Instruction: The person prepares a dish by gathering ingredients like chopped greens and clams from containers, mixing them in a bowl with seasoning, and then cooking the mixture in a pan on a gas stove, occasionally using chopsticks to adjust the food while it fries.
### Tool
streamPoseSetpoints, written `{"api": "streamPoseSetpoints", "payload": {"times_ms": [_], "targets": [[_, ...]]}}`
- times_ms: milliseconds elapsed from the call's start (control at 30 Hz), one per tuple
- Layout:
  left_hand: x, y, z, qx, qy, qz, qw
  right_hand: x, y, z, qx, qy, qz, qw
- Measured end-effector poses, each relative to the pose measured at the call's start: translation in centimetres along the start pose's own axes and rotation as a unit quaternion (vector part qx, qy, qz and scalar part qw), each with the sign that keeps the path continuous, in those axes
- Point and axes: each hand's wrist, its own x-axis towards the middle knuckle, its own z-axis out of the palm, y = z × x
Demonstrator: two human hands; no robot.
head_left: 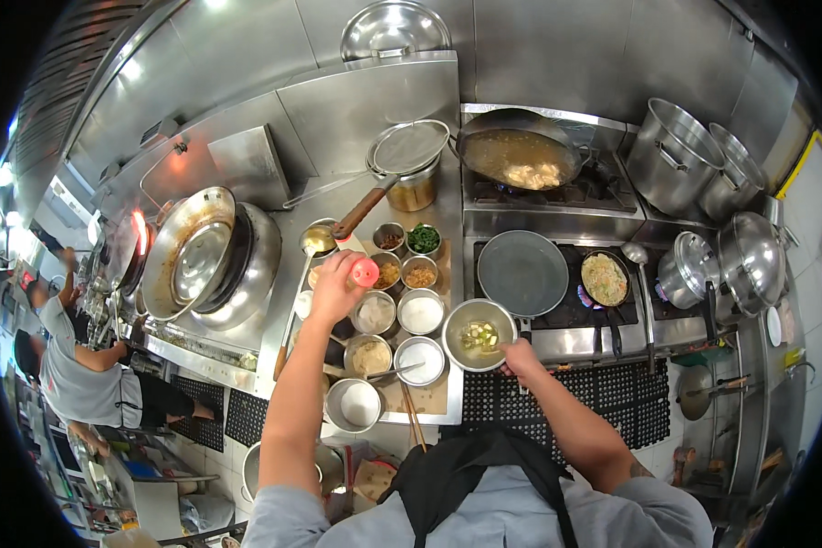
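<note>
Grips a steel bowl [455, 327] of chopped pieces [477, 336] by its near-right edge with the right hand [519, 360], probably to steady it; clasps a red-ended container [364, 271] in the left hand [337, 283] near ingredient pots [356, 427], likely clustered for reach. Beyond, has a wok [516, 119] on the stove [557, 222], presumably for heat.

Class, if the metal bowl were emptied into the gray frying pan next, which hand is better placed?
Probably the right hand: it grips the metal bowl near the gray frying pan. The left hand, farther away, holds a red-topped container.
</note>
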Motion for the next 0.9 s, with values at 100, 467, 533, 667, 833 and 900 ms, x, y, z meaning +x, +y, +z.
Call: {"api": "streamPoseSetpoints", "payload": {"times_ms": [100,467,533,667,833,900], "targets": [[0.3,-2.5,1.5,0.038,-0.022,0.009,0.999,-0.4,-0.3,-0.2,0.016,0.021,-0.029,0.999],[2.6,-8.7,5.1,0.2,-0.083,-0.257,0.942,-1.3,1.4,-2.7,0.046,0.062,-0.041,0.996],[4.4,-8.2,5.5,0.251,-0.132,-0.318,0.905,-1.6,1.7,-3.4,0.05,0.08,-0.035,0.995],[4.9,-8.8,5.6,0.301,-0.126,-0.359,0.875,-3.4,-0.3,-3.5,0.078,0.075,-0.03,0.994],[6.5,-8.0,5.5,0.316,-0.245,-0.464,0.79,-3.4,-0.3,-4.4,0.064,0.061,-0.029,0.996],[6.8,-7.2,5.3,0.307,-0.271,-0.466,0.785,-3.4,-0.7,-4.4,0.067,0.052,-0.03,0.996]]}}
